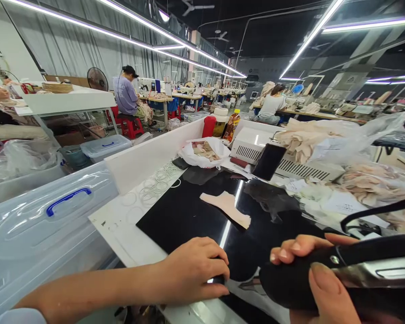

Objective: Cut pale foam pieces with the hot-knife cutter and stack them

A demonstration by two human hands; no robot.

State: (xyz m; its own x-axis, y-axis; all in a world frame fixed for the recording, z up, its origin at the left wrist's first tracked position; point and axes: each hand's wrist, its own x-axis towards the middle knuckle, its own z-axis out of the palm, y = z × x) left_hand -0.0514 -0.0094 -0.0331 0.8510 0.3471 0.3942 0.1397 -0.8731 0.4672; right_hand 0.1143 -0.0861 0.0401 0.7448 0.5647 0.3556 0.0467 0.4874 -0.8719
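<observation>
My right hand (pixel 320 274) is wrapped round a bulky black object (pixel 290 281) with a shiny metal strip along it; its kind is unclear. A black strap or cord (pixel 374 213) loops above it. Beneath its rounded end, a pointed metal tip (pixel 253 285) shows; I cannot tell what it belongs to. My left hand (pixel 199 267) is at the near edge of the glossy black board (pixel 175 216), fingers bent and thumb apart, with nothing visible between them. Beyond both hands, a pale pink cut fabric piece (pixel 227 207) lies on the board.
A white bag of fabric scraps (pixel 205 153), a dark phone (pixel 269 161) and bottles (pixel 232 123) stand at the back. Pale rings (pixel 158 184) lie left of the board. Fabric piles (pixel 310 139) are on the right. A lidded clear bin (pixel 54 225) borders the table. People sit farther off.
</observation>
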